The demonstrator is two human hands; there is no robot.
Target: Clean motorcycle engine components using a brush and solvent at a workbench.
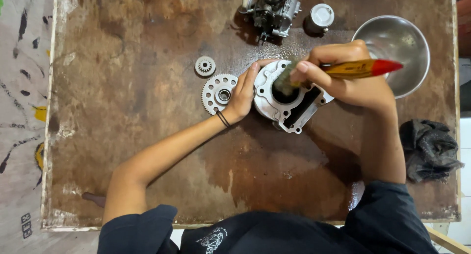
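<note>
Right hand (343, 70) grips the brush (360, 68) tight, left hand (243, 94) only steadies the cylinder (289, 99), so hard scrubbing could skid it into the gears (218, 92).

On your worn brown table (147, 175) lay a large toothed gear (219, 93) and a small gear (205, 66). You also had a steel bowl (400, 40), a dark rag (428, 148), an engine part (271, 9) and a round cap (321, 16).
</note>
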